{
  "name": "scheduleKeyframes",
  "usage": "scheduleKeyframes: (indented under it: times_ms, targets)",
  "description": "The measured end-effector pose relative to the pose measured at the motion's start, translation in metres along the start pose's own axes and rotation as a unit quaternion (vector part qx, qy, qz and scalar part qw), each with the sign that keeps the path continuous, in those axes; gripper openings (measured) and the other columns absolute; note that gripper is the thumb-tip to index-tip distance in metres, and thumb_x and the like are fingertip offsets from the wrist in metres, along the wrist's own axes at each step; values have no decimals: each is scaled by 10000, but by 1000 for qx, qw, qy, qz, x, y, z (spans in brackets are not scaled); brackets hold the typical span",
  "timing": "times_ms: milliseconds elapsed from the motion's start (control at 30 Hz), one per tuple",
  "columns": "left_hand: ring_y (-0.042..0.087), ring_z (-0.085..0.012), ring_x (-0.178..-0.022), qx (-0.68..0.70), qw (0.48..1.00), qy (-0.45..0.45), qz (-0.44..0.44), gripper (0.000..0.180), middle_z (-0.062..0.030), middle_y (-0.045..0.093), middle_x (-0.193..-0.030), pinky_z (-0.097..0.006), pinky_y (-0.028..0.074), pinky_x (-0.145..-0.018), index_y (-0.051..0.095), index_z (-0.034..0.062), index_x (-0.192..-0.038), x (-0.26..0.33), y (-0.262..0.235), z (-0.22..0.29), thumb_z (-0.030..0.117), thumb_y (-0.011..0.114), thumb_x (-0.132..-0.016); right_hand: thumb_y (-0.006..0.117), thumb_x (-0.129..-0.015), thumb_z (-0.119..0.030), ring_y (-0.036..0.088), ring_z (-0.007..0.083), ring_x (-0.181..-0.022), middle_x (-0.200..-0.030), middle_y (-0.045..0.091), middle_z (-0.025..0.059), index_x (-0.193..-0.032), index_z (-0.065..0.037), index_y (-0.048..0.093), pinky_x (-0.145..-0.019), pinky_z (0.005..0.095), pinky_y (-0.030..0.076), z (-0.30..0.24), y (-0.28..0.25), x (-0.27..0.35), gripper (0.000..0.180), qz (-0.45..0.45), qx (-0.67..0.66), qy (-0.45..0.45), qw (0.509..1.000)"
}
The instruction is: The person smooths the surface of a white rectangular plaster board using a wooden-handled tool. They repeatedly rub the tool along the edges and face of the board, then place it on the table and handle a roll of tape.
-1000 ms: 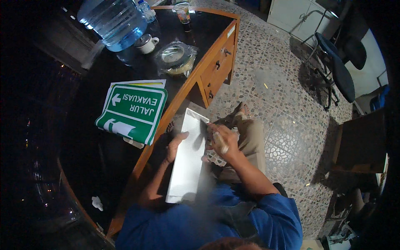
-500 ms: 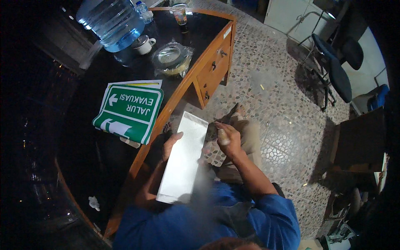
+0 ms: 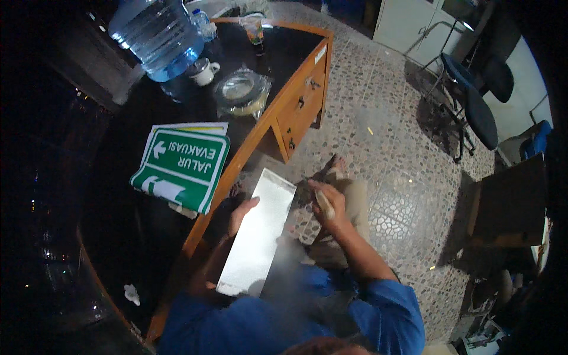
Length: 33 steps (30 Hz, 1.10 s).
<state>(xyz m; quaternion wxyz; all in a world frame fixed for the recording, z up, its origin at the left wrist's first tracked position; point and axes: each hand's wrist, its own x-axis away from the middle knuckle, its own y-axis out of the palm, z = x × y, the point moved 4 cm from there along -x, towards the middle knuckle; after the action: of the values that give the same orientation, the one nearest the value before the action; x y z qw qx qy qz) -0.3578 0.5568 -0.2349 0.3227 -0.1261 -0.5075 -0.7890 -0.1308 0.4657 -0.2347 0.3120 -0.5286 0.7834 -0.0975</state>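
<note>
A person holds a long white panel point(image 3: 258, 234) in the lower middle of the frame, with a pale object point(image 3: 325, 205) in the other hand.

The left hand point(image 3: 241, 215) is closed around the panel's left edge, thumb on the white face, fingers hidden beneath; the panel slants from upper right to lower left. The right hand point(image 3: 331, 207), just beside the panel's upper right corner, curls around the pale, elongated object; its exact kind cannot be told. Left of the panel, a folded green and white sign point(image 3: 183, 168) lies on the black-topped desk point(image 3: 160, 248). In the upper left stand a large water bottle point(image 3: 157, 38) and a white mug point(image 3: 203, 72), near a plastic-wrapped roll point(image 3: 241, 93). An office chair point(image 3: 478, 115) stands in the upper right.
</note>
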Motion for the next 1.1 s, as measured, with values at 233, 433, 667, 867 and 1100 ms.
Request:
scheduleKeyframes:
  times_ms: [233,433,667,867,1100]
  targets:
    - [666,-477,-853,41,999,-18,-5,721,-335,607,-1220,-564,563,-720,452,60,-1454,12,4,-7,547,536,-929,664,-848,-139,697,358,-1055,-1164,703,202,-1205,15,678,-920,417,556,-14,1,-1,389,7,-49,-95,994]
    - [670,-502,-828,-8,998,-45,-41,770,-373,592,-1214,-582,570,-732,413,37,-1473,6,-1,-13,562,535,-923,684,-826,-98,666,359,-1147,-1257,677,179,-1266,-67,676,-963,419,545,16,-7,2,441,-7,10,-38,999]
    - [658,-529,-971,63,995,-63,-44,803,-400,586,-1204,-537,578,-736,382,-9,-1489,7,0,-12,567,504,-942,627,-895,-138,664,369,-1150,-1263,674,191,-1250,-49,676,-971,417,540,3,-17,-3,370,-13,-8,-70,997]
    - [676,-506,-919,47,993,-61,-91,764,-384,617,-1157,-510,582,-722,404,32,-1484,7,-11,-17,571,481,-948,660,-860,-221,664,372,-1152,-1254,681,171,-1241,-27,676,-964,425,540,-5,-15,4,428,-56,-52,-117,990]
    - [676,-511,-879,33,987,-131,-82,780,-354,612,-1198,-529,589,-736,399,59,-1495,14,-7,-18,583,518,-929,651,-850,-203,684,345,-1111,-1213,695,158,-1226,-31,685,-936,407,560,-5,-19,-9,414,-51,24,-59,997]
